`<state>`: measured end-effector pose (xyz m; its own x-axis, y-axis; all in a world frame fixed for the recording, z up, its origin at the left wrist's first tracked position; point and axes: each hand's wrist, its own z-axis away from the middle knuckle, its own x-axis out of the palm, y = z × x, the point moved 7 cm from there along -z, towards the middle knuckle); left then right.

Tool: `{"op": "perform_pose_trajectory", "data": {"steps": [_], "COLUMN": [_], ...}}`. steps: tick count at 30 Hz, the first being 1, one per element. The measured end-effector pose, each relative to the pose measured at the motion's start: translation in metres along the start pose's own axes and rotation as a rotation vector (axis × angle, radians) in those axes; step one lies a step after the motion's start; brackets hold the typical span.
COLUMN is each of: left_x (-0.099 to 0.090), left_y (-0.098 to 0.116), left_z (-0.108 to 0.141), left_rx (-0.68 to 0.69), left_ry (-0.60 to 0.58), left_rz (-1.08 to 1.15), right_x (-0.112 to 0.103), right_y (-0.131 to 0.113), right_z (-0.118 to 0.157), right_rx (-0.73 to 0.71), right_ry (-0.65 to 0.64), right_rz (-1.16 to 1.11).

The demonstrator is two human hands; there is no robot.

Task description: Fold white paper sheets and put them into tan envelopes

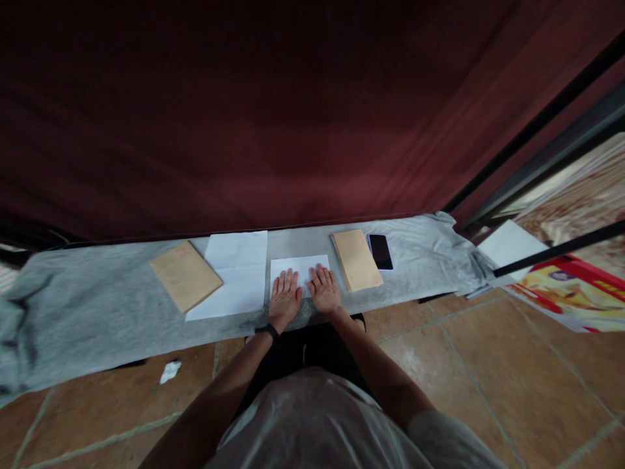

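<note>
Both bare hands are open, pressed flat on a small white sheet of paper (303,266) near the close edge of the cloth-covered table (415,280). The left hand (285,301) covers its near left corner, the right hand (324,290) its near right; the paper shows between them and past their fingertips. Brown envelopes (357,259) lie just right.

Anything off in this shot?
Yes. Crumpled white scrap on the tiled floor, likely litter. Left brown packet sits askew, overlapping the creased white sheet. Grey cloth is bunched at both ends. No spill visible.
</note>
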<state>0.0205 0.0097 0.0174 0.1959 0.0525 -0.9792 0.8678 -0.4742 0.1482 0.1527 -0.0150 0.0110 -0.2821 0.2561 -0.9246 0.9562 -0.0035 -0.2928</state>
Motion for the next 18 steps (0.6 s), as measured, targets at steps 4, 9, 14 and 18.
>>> {"op": "perform_pose_trajectory", "data": {"steps": [4,9,14,18], "left_x": [0.002,0.005,0.007,0.006], "left_y": [0.004,0.019,0.017,0.010], "left_z": [-0.004,-0.018,-0.036,-0.042], "left_rx": [-0.024,0.010,0.033,0.071], "left_ry": [-0.019,-0.046,-0.056,-0.027], "left_rz": [0.001,0.021,0.046,0.052], "right_x": [0.000,-0.001,-0.002,-0.003], "right_y": [-0.001,0.000,0.000,-0.001], "right_z": [0.000,0.000,-0.001,-0.002], "right_rx": [0.006,0.001,0.001,-0.008], "right_ry": [-0.001,-0.019,-0.011,0.009], "right_rz": [0.003,0.009,0.010,0.005]}}
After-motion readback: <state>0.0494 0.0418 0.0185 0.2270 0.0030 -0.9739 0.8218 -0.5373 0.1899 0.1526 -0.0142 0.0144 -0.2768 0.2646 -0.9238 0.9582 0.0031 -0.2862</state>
